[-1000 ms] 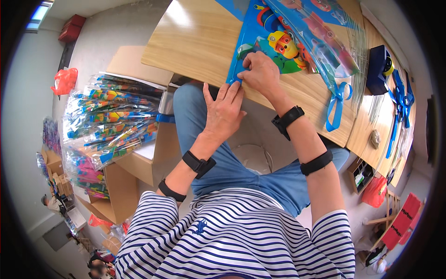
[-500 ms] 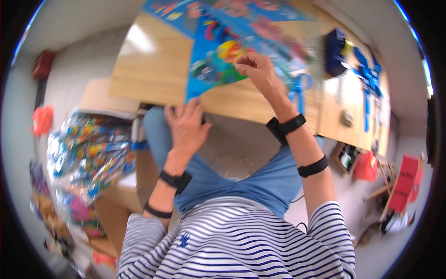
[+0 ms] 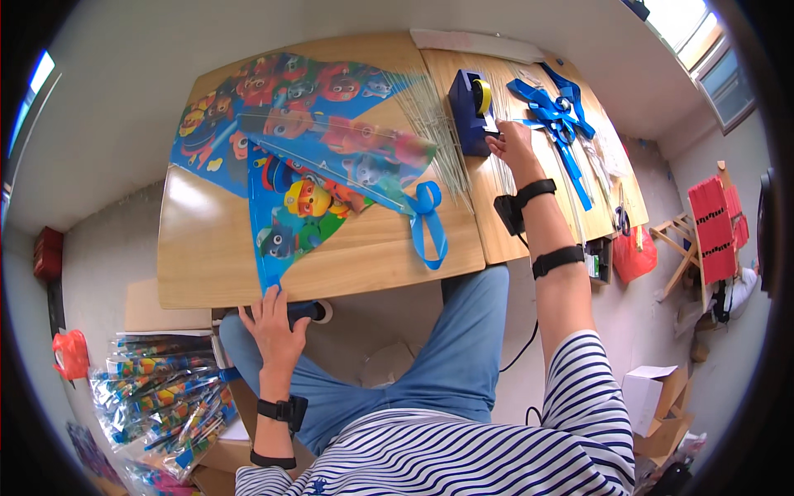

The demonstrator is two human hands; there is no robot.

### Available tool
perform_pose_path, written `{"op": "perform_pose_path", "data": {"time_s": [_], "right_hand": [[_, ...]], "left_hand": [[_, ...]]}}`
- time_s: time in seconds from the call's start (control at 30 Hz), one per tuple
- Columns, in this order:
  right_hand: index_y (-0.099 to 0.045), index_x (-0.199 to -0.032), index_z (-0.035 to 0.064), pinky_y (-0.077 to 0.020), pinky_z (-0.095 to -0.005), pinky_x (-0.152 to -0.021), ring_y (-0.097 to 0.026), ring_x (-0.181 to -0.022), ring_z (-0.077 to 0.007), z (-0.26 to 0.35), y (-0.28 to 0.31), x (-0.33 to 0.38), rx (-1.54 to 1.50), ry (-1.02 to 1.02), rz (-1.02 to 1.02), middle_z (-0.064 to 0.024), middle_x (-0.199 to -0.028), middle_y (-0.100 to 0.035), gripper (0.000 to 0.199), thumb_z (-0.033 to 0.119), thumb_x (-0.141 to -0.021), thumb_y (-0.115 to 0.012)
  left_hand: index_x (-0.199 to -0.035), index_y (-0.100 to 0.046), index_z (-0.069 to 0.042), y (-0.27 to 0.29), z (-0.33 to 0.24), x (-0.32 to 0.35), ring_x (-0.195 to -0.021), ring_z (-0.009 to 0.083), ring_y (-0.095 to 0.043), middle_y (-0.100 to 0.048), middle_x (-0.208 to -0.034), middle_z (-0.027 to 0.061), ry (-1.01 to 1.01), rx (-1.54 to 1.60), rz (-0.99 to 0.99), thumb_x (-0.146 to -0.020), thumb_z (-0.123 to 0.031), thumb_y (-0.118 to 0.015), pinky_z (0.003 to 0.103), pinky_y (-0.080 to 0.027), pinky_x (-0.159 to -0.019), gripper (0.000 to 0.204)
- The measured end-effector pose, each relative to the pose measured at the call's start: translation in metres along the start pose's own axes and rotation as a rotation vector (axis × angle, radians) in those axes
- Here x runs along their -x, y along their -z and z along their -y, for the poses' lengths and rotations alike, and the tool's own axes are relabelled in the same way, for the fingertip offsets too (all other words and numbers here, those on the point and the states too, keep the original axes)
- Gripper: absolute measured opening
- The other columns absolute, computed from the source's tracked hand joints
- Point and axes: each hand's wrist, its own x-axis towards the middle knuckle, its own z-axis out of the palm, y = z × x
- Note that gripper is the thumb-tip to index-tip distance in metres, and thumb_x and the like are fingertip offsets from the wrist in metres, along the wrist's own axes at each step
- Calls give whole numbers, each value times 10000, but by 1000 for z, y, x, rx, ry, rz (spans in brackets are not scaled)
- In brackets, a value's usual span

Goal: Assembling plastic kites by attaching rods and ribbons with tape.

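At the table's front edge my left hand (image 3: 275, 332) has its fingers spread, with the fingertips at the lower blue tip of a printed kite (image 3: 310, 198). The kite is a blue sheet with cartoon dogs, with a thin rod along its folded edge. A blue ribbon loop (image 3: 427, 227) lies at its right corner. My right hand (image 3: 514, 149) reaches to the front of a dark blue tape dispenser (image 3: 470, 116) with a yellow-centred roll. Its fingers are pinched at the cutting edge, on the end of the tape, which is mostly hidden by the fingers.
More printed kite sheets (image 3: 281, 78) lie at the back left. Thin pale rods (image 3: 434, 124) spread beside the dispenser. Blue ribbons (image 3: 562, 124) and scissors (image 3: 622, 219) are at right. Bagged kites (image 3: 165, 397) are heaped at lower left. A red bag (image 3: 635, 255) hangs by the table.
My right hand has moved right, from above the kite to the tape dispenser. My left hand stays by the kite's lower tip. The view has turned to the right.
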Motion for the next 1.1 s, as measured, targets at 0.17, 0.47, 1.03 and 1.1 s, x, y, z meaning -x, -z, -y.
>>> {"op": "perform_pose_path", "data": {"time_s": [0.17,0.47,1.03,1.1], "right_hand": [[-557,-917,21,-513,-342,-574,-639,-675,-262,4,-5,-8,84,-72,25,-88,-791,-516,153,103,-856,-670],[-607,-929,48,-555,-504,-779,-667,-759,-291,-49,28,-5,-280,-123,164,-100,-787,-572,88,102,-889,-663],[-519,-908,8,-530,-477,-895,-624,-680,-215,-62,-3,20,-964,-406,106,-92,-762,-578,130,103,-927,-607],[-525,-896,9,-551,-454,-812,-597,-611,-201,-65,1,6,-942,-412,87,-104,-731,-581,97,59,-911,-607]], "left_hand": [[-1212,-597,-31,1,0,-1,-1225,311,-455,-523,-1332,91,9,-11,21,-661,-258,-800,647,-160,-1119,629],[-1212,-595,-31,2,-3,-4,-1217,310,-456,-516,-1345,81,-15,3,21,-656,-242,-804,645,-170,-1116,630],[-1228,-586,-30,-1,1,-3,-1228,306,-448,-509,-1357,72,-9,-10,18,-663,-247,-799,637,-171,-1120,641],[-1227,-586,-30,-1,-1,-4,-1229,306,-448,-509,-1357,71,-11,-7,18,-663,-248,-799,637,-170,-1120,641]]}}
